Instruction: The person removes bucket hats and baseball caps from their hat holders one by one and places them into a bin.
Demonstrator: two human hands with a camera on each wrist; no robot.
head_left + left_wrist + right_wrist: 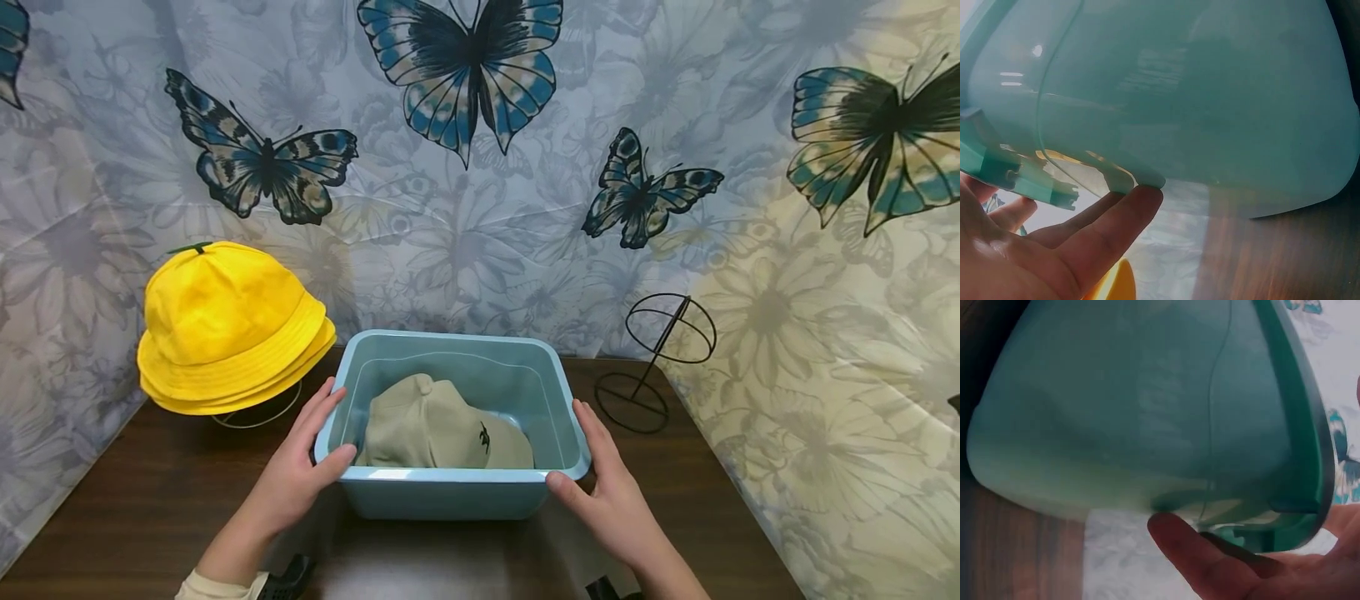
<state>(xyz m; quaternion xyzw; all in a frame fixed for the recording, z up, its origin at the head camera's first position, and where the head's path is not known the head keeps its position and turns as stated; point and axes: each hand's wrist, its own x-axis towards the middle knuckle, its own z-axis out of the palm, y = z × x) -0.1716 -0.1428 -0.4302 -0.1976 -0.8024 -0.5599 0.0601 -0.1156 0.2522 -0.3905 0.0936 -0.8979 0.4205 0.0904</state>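
Note:
A light blue plastic basin point(450, 497) stands on the table between my two hands. Inside it lies a beige baseball cap point(423, 425) with a small dark emblem at its front. My left hand point(296, 471) holds the basin's left front corner, thumb on the rim and fingers along the outer side. At the opposite corner, my right hand point(611, 492) holds it the same way. In the left wrist view, fingertips point(1147, 195) touch the outer wall below the rim; in the right wrist view, a fingertip point(1166, 526) does likewise.
Stacked yellow bucket hats point(232, 333) sit on a wire stand point(258, 423) at the back left. A bare black wire hat stand point(651, 371) is right of the basin. Behind the dark wooden table point(135, 500) hangs a butterfly-patterned cloth point(465, 250).

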